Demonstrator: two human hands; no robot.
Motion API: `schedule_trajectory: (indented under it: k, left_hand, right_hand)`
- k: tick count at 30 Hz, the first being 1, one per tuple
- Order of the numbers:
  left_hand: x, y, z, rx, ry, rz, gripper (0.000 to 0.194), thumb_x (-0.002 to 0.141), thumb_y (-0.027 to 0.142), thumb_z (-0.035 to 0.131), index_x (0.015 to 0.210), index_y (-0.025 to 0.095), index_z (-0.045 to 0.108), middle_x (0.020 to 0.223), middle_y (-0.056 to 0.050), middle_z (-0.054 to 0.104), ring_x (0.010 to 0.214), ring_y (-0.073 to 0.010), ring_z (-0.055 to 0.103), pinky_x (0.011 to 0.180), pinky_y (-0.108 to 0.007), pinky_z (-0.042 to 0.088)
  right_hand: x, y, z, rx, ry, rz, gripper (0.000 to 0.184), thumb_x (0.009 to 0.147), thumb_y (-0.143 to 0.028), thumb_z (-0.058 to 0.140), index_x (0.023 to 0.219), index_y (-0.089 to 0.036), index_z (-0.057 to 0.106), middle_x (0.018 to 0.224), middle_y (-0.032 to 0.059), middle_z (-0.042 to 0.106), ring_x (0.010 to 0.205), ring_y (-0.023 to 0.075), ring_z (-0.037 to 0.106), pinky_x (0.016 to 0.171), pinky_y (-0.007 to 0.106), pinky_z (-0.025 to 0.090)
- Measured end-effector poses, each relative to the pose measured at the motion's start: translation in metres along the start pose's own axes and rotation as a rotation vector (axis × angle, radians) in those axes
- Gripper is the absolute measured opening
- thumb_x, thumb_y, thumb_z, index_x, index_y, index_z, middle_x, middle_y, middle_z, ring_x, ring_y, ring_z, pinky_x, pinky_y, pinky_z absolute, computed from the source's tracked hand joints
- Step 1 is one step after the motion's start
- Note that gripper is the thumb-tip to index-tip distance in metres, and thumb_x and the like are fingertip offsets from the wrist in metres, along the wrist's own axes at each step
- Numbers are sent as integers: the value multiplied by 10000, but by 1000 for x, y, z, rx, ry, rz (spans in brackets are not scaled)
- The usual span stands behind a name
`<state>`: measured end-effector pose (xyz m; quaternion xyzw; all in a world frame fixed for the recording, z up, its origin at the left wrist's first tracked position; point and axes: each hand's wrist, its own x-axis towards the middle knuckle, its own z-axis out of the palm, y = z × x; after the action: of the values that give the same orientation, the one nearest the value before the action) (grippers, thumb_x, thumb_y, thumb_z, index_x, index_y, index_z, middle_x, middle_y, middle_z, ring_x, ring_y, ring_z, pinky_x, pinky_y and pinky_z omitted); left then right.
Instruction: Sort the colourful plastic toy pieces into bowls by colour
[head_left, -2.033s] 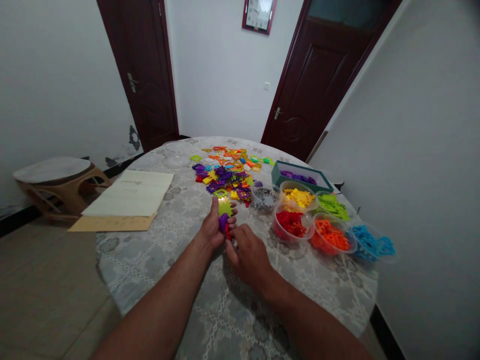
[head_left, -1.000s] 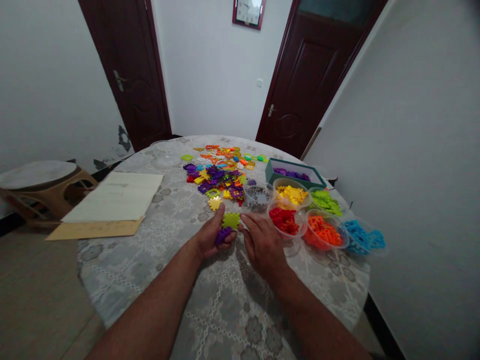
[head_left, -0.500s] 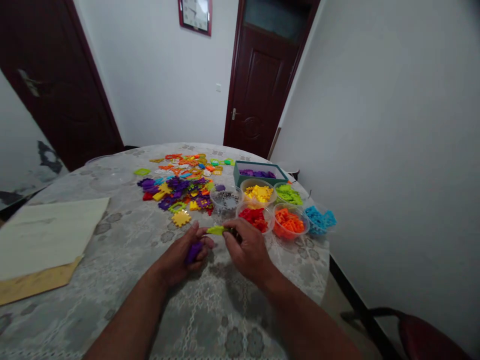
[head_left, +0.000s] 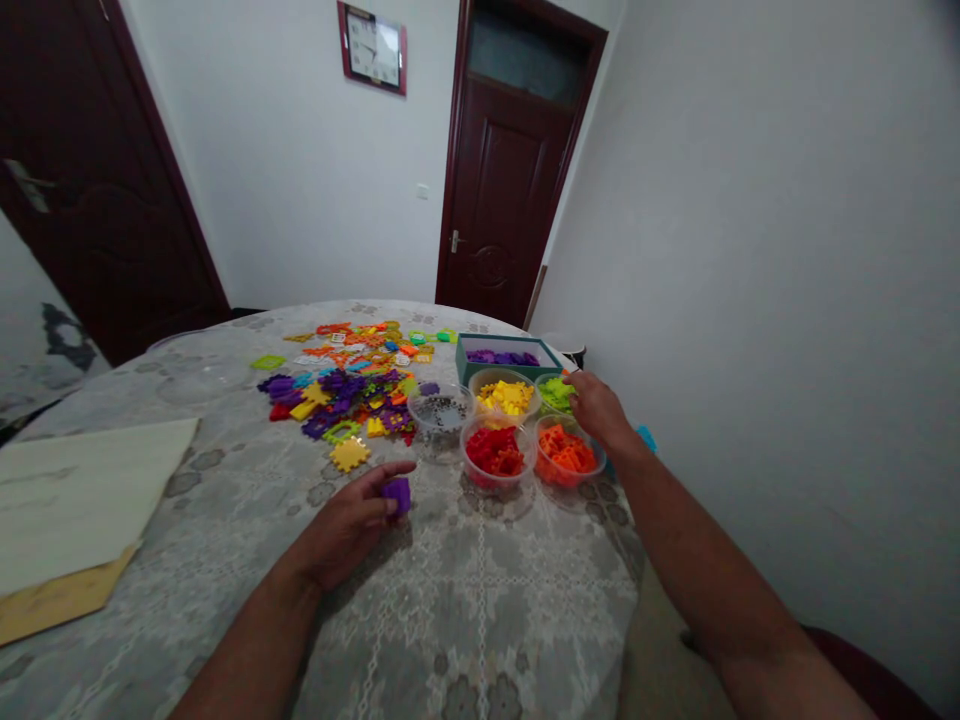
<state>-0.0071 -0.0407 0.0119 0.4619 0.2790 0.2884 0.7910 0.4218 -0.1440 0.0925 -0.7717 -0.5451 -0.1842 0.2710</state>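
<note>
Hands: two, bare, well apart above the surface [head_left: 480, 620], which wears a patterned grey-white cloth.
Left hand [head_left: 352, 525]: grips a purple piece [head_left: 399, 495] between thumb and curled fingers, index finger stretched out above it.
Purple piece: at the fingertips, near the middle of the surface, in front of the yellow cog piece [head_left: 349, 455] and to its right.
Right hand [head_left: 594, 405]: stretched forward to the right edge of the green bowl [head_left: 540, 402], fingers bent down and close together; whether they pinch anything I cannot tell, since the hand hides part of them.
Green pieces [head_left: 555, 392]: heaped in that bowl, just left of the fingers.
Red bowl [head_left: 491, 485]: clear plastic, filled with red pieces, between the two hands.
Orange bowl [head_left: 562, 482]: just right of the red one, filled with orange pieces.
Yellow bowl [head_left: 474, 400]: behind the red one, filled with yellow pieces.
Blue pieces [head_left: 646, 438]: partly covered by the right forearm.
Green box [head_left: 517, 371]: behind the bowls, purple pieces inside.
Mixed pile [head_left: 349, 390]: loose, many colours, left of the bowls.
Paper [head_left: 82, 490]: pale sheet on the left, lying over cardboard [head_left: 75, 600].
</note>
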Motion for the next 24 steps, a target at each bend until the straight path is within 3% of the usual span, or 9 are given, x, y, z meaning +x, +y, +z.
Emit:
schedule_trajectory:
  k: [4, 7, 9, 11, 14, 17, 20, 24]
  left_hand:
    - [-1, 4, 4, 74, 46, 23, 674, 706, 254, 919, 1344, 191, 711, 1063, -81, 711, 869, -188, 651, 768, -291, 536]
    - [0, 5, 5, 79, 69, 24, 684, 675, 327, 967, 1300, 188, 723, 1068, -86, 717, 857, -192, 657, 732, -289, 532]
    - [1, 2, 5, 92, 58, 19, 605, 695, 380, 962, 1222, 180, 742, 1026, -77, 713, 806, -179, 645, 700, -284, 525]
    - [2, -1, 4, 116, 28, 3, 537, 721, 434, 946, 1147, 171, 751, 963, -63, 703, 742, -161, 624, 670, -280, 517]
    - [1, -5, 2, 142, -47, -1, 547, 717, 494, 945, 1111, 173, 743, 886, -36, 683, 672, -140, 592, 638, -273, 503]
    - [-1, -5, 2, 136, -126, 18, 607, 668, 541, 966, 1091, 182, 721, 837, -15, 665, 646, -134, 580, 632, -276, 506]
    - [-2, -4, 0, 128, -165, 23, 621, 651, 564, 971, 1065, 185, 704, 842, -19, 676, 644, -136, 590, 641, -286, 524]
    - [-2, -6, 0, 139, -190, 50, 599, 677, 575, 952, 1056, 185, 701, 820, -20, 692, 618, -134, 602, 622, -274, 515]
  right_hand:
    - [-10, 3, 0, 20, 4, -13, 365, 890, -60, 475, 1113, -125, 757, 1210, 178, 760, 1118, 252, 701, 1063, 390, 524]
    - [-26, -21, -6, 61, 34, -26, 349, 942, -100, 464, 1130, -135, 757, 1183, 159, 769, 1135, 254, 704, 1083, 424, 524]
    - [-41, -53, -11, 172, 11, -63, 306, 982, -148, 494, 1144, -162, 753, 1161, 128, 776, 1095, 245, 720, 1048, 430, 549]
    - [-60, -93, -17, 342, -100, -149, 264, 1011, -202, 551, 1195, -191, 739, 1170, 106, 774, 1043, 232, 732, 1001, 423, 575]
    - [-91, -154, -23, 519, -320, -378, 414, 1002, -229, 651, 1416, -233, 633, 1371, 106, 700, 1231, 238, 675, 1074, 425, 552]
    - [-112, -196, -17, 606, -400, -462, 521, 958, -218, 732, 1459, -244, 588, 1403, 116, 657, 1212, 232, 673, 1037, 398, 577]
    - [-118, -213, -6, 612, -389, -404, 391, 951, -146, 712, 1327, -239, 662, 1262, 97, 680, 1107, 219, 691, 965, 374, 599]
    - [-115, -213, 0, 706, -415, -321, 333, 931, -122, 707, 1244, -232, 675, 1148, 71, 671, 952, 185, 695, 767, 282, 603]
